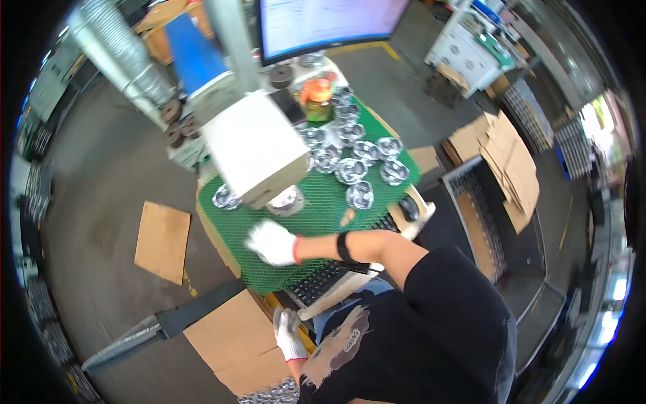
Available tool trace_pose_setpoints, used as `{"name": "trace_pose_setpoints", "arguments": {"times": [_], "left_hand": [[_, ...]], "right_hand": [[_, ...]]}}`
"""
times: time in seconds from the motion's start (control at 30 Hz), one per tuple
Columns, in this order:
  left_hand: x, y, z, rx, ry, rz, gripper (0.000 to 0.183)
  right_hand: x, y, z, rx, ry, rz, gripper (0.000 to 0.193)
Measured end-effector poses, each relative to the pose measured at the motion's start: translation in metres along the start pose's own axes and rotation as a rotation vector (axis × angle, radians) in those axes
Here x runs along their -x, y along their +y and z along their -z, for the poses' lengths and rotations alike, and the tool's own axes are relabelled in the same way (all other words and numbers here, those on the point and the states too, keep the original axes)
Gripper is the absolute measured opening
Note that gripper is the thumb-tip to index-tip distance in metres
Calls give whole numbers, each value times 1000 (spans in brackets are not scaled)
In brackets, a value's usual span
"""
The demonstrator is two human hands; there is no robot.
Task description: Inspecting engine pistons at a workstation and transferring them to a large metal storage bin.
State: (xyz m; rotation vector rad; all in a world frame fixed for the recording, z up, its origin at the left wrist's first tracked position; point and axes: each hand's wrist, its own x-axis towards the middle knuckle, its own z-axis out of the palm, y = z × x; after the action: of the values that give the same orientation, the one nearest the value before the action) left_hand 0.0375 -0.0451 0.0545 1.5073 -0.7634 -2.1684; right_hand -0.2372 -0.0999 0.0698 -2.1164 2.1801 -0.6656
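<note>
My right hand (pixel 270 243), in a white knitted glove with a red cuff, is over the green mesh mat (pixel 316 219) in front of a white box-shaped unit (pixel 256 145). Motion smears its fingers, and I see no object in it. A shiny metal part rests on a round grey base (pixel 291 205) below the unit's front edge. Low by the table's near-left edge, my left hand (pixel 289 334) wears a similar glove. Its fingers are stretched out above a cardboard sheet (pixel 232 333), holding nothing. Several round, hollow silvery metal parts (pixel 351 171) stand on the mat's right side.
A black keyboard (pixel 319 283) lies along the table's near edge, with a mouse (pixel 409 208) to its right. A green jar with an orange lid (pixel 317 90) and a monitor (pixel 330 27) stand behind. More metal parts (pixel 272 392) sit low by the cardboard. A cardboard-filled crate (pixel 478 229) is right.
</note>
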Motion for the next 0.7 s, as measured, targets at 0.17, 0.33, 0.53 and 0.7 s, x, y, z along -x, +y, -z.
{"name": "trace_pose_setpoints", "arguments": {"times": [0.17, 0.33, 0.53, 0.7], "left_hand": [[-17, 15, -43, -196, -168, 13, 60], [-34, 14, -70, -423, -231, -57, 55], [-18, 30, -142, -462, -480, -141, 48], [-14, 35, -82, -419, -442, -242, 48]], "right_hand": [[180, 20, 32, -238, -297, 140, 12], [214, 104, 144, -89, -14, -279, 19], [238, 153, 116, 235, -143, 16, 24], [245, 106, 101, 298, -22, -357, 17]]}}
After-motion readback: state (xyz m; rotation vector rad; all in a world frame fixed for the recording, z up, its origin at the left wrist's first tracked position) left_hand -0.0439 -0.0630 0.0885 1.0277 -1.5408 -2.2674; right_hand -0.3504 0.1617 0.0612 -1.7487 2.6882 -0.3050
